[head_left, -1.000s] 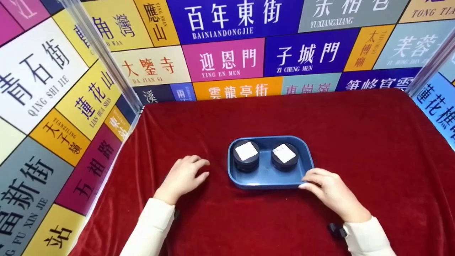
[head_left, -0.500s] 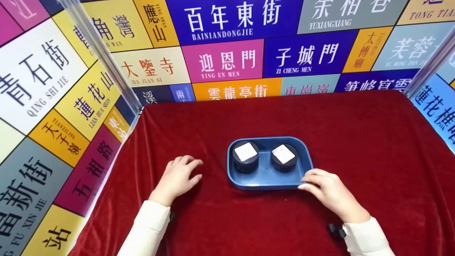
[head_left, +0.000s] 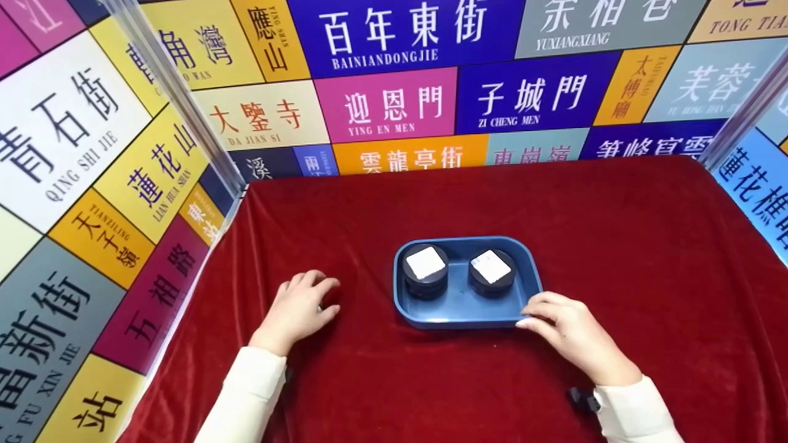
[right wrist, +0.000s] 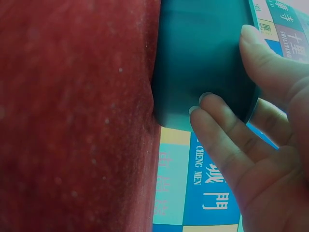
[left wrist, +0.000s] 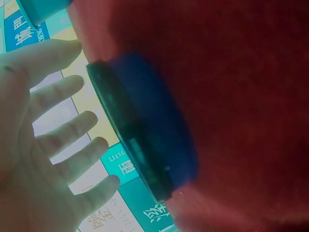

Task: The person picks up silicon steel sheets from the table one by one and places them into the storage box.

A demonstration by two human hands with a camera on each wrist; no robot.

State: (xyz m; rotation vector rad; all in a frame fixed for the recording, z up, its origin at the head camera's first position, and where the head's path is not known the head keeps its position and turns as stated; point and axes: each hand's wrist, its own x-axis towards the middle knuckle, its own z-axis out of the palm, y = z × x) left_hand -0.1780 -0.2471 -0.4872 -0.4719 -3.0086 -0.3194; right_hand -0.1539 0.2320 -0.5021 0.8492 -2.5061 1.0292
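In the head view a blue tray (head_left: pixel 455 307) sits on the red cloth. Two black round stacks stand inside, the left stack (head_left: pixel 425 271) and the right stack (head_left: pixel 491 271), each topped by a white square label. My right hand (head_left: pixel 569 332) pinches the tray's near right corner, its thumb (right wrist: pixel 260 53) at the rim and fingers against the outer wall. Left of the tray, my left hand (head_left: pixel 295 311) hovers with loosely spread fingers. Beneath it, the left wrist view shows a round blue container (left wrist: pixel 164 121) with a dark lid, mostly hidden in the head view; contact cannot be made out.
Red velvet cloth (head_left: pixel 468 381) covers the table, with folds at the left. Printed panels with street names (head_left: pixel 394 101) stand along the back and sides. A dark strap-like device (head_left: pixel 582 399) sits at the right wrist.
My left hand has drifted left, away from the tray. My right hand stays at the tray corner, and the tray and its stacks have kept their places.
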